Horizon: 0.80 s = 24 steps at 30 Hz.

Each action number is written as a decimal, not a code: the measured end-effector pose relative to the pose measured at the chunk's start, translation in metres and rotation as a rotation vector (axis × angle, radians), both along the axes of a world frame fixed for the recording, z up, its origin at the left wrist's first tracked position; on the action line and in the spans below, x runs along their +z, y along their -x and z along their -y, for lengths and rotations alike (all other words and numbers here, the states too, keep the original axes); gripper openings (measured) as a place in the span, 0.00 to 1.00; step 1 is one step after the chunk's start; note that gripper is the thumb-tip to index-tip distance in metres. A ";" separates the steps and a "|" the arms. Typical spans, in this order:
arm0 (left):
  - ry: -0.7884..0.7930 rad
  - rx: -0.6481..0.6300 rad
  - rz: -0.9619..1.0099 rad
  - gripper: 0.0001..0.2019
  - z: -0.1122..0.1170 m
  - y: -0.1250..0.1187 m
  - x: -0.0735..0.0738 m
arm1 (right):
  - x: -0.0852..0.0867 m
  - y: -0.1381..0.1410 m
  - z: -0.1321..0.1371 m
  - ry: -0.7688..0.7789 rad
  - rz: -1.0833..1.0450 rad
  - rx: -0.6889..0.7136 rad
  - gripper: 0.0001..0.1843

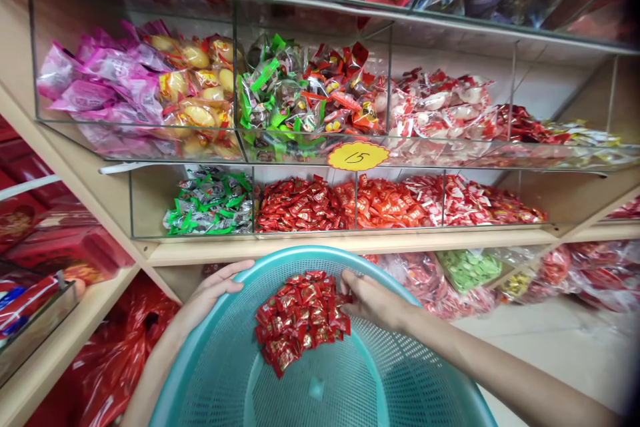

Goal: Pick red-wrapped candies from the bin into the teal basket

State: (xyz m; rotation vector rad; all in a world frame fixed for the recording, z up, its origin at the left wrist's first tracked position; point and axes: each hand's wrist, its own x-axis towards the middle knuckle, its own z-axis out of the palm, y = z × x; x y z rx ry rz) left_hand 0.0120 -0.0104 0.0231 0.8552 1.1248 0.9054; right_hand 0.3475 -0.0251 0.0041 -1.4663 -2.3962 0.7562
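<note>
A large teal plastic basket [320,387] with perforated walls fills the bottom middle, tilted towards me. Inside it lies a pile of small red-wrapped candies [305,320], gold print on their wrappers. My left hand [220,285] grips the basket at its upper left rim, with its fingertips over the edge. Reaching in across the right rim, my right hand [367,295] has its fingers curled at the right edge of the candy pile. Its thumb touches the wrappers, and part of what the fingers hold is hidden.
Ahead, clear shelf bins hold red candies [300,205], green-wrapped candies [213,203] and pink packets [107,83]. A yellow price tag [358,156] marked 15 hangs on the upper bin. Bagged goods [467,268] sit under the lower shelf [425,240]. Red bags [125,360] fill the lower left.
</note>
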 end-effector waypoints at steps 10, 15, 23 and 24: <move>0.036 0.060 0.022 0.26 -0.006 0.001 -0.012 | 0.003 0.015 -0.006 -0.061 0.089 0.008 0.09; 0.043 0.022 0.083 0.23 -0.007 0.000 -0.009 | 0.000 0.019 -0.006 -0.112 0.078 0.004 0.11; 0.047 0.021 0.089 0.22 -0.005 0.001 -0.007 | 0.056 0.019 -0.019 -0.277 0.181 0.047 0.11; 0.046 0.018 0.100 0.22 -0.006 0.002 -0.009 | 0.070 0.021 -0.027 -0.304 0.183 0.078 0.10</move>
